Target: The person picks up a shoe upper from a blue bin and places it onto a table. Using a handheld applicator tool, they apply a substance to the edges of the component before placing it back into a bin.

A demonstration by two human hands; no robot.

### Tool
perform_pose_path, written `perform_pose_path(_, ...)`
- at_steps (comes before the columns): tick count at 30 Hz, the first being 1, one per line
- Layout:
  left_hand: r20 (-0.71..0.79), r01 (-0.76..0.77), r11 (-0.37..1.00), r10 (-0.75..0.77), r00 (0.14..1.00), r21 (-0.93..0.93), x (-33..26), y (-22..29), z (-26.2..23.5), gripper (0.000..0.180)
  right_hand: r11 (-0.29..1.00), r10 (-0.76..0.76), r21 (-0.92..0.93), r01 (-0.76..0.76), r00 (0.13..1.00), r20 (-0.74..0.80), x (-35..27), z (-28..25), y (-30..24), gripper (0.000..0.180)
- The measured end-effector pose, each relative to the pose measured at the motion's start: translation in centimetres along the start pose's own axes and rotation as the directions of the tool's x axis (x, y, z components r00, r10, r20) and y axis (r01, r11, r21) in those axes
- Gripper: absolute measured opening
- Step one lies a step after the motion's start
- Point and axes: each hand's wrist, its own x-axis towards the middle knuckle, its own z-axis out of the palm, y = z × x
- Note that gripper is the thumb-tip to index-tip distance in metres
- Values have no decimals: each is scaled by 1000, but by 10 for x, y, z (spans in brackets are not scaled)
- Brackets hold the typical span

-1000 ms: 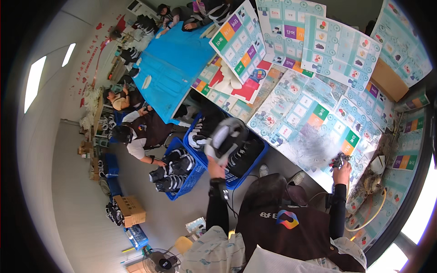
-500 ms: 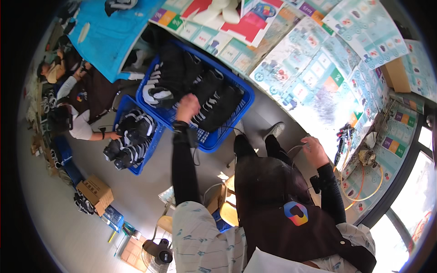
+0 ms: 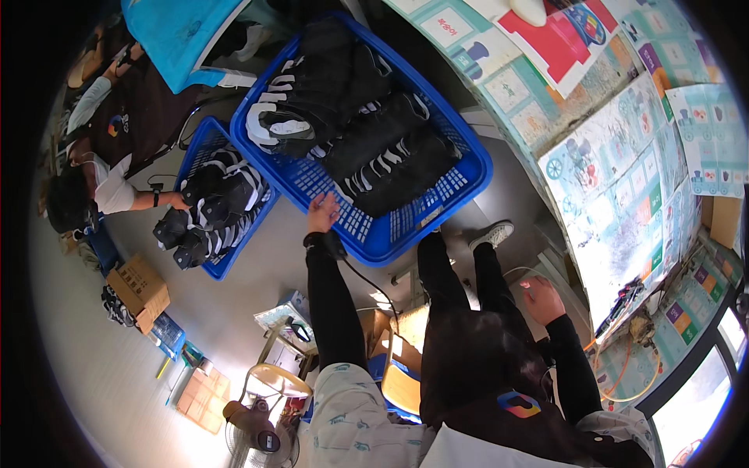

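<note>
Left hand [image 3: 321, 213], fingers spread and holding nothing, rests on the near rim of the blue basket [image 3: 468, 168] of black shoes [image 3: 390, 156]; right hand [image 3: 541, 298] hangs loosely open, well away. Judged step: reaching in; next, grasp one shoe.

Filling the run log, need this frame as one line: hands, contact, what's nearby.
left hand: on near rim of big blue basket, fingers open | right hand: free, holds nothing | basket: black shoes
</note>
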Motion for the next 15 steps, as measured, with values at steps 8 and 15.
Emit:
perform_pose_path(8,253,-174,780,21,967,601,-71,-143,-25,51,984,-45,171,41,999,16,95,35,-33,20)
perform_pose_path(15,389,-248,393,-337,857,886,-254,-351,-13,53,995,99,23,-100,995,20,58,96,86,28)
